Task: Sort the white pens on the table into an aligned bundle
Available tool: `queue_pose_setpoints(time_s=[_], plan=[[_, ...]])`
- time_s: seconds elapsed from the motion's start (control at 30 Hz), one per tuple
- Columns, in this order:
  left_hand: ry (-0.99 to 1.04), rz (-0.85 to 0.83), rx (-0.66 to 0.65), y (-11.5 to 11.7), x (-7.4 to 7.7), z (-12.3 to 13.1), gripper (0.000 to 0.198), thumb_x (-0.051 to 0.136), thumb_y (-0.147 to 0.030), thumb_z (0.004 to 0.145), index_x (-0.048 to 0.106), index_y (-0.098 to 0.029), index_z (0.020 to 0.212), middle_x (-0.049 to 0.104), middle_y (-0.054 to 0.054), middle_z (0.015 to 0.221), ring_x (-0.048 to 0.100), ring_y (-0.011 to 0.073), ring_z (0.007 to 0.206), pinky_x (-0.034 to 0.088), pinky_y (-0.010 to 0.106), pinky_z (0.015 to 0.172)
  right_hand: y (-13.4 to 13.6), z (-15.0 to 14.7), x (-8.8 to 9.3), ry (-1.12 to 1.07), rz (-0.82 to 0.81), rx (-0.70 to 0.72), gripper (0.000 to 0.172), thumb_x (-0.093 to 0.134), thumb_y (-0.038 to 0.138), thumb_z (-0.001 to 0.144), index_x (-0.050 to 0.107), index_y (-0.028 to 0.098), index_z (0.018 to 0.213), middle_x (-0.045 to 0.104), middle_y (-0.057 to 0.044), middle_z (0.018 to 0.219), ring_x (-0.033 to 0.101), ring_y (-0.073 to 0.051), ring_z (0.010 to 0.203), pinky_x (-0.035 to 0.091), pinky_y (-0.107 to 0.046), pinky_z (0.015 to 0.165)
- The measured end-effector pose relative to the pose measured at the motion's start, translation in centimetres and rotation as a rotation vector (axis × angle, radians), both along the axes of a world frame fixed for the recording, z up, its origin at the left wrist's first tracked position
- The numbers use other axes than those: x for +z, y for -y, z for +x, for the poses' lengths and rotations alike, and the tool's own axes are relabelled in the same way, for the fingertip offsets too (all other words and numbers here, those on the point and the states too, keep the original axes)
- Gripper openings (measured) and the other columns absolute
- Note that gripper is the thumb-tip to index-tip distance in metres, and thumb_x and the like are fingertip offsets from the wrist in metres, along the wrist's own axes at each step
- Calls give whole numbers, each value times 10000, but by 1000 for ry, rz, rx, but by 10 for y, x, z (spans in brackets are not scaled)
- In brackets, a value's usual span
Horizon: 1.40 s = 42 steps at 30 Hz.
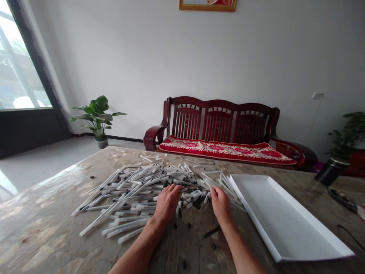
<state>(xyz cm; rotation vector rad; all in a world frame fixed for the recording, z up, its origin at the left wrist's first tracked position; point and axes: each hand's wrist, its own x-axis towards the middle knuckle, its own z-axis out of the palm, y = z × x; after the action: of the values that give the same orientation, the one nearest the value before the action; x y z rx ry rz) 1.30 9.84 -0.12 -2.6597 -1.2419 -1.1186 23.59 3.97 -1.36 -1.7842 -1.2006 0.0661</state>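
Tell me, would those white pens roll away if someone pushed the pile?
Probably some: the pens look thin, round and straight, and the table is smooth and glossy. Crossed ones in the heap would likely snag each other instead. They look stiff and light, so the left hand could probably sweep many at once.

Marbled table (42, 228) bearing a pile of pens (134, 182), white tray (285, 224), black cable (342, 199)

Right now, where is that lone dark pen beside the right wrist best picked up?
Probably mid-barrel, from above with the right hand: the dark pen lies flat on the table, clear of the pile, both long sides free.
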Motion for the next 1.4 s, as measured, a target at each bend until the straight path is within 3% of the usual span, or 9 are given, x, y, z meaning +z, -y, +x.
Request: queue_pose_setpoints(time_s=[0.23,0.4,0.6,0.7,0.83,0.97,1.13,1.23,1.4], plan=[[50,81,108,0,3,-3,127,569,-223,927,667,-251,1003,727,14,889,668,199,840,474,299,759,2,4,-1,45,-129,-56,396,370,451,896,687,233,805,736,-78,774,653,-244,688,386,-307,582],[77,114,125,0,2,-3,150,551,-201,927,652,-247,1028,739,13,899,676,198,836,476,298,757,2,1,-2,-3,-38,-36,356,407,422,873,695,214,892,751,-95,874,675,-254,791,440,-316,649],[75,119,59,1,-3,2,130,529,-232,942,649,-241,993,753,16,897,681,189,829,484,294,767,4,-20,5,-104,85,200,337,458,456,885,682,205,877,731,-62,798,663,-215,744,472,-295,691],[88,96,8,5,-2,4,139,521,-255,950,654,-238,986,752,24,894,680,183,829,488,289,774,8,-32,11,-161,13,300,417,416,530,922,667,217,809,663,-13,650,603,-184,606,440,-269,582],[34,54,-173,14,1,9,152,520,-295,965,656,-237,1002,742,22,870,664,171,793,484,278,758,13,-43,16,-256,-88,424,539,336,631,935,601,234,685,560,25,531,529,-162,503,394,-255,505],[-62,15,-281,19,5,14,164,528,-331,966,664,-244,993,726,24,852,652,169,789,471,281,753,10,-41,16,-205,-110,415,515,396,620,901,538,235,589,511,33,479,493,-150,478,363,-247,483],[-150,3,-86,16,16,11,181,543,-374,957,678,-263,1006,717,31,894,628,214,862,424,337,786,3,-27,9,-204,-63,264,516,393,629,884,508,250,554,465,26,436,465,-164,447,354,-276,462],[-176,-33,-37,15,21,11,250,465,-366,993,680,-258,923,703,28,852,624,208,831,402,328,762,3,-23,6,-247,-88,267,515,369,634,899,534,254,593,456,32,439,455,-168,423,352,-287,448],[-167,-177,75,13,21,12,334,394,-343,1017,646,-225,833,711,29,763,659,190,745,388,291,688,3,-18,6,-88,18,250,505,387,621,915,545,239,625,538,12,525,492,-165,510,386,-280,516]])
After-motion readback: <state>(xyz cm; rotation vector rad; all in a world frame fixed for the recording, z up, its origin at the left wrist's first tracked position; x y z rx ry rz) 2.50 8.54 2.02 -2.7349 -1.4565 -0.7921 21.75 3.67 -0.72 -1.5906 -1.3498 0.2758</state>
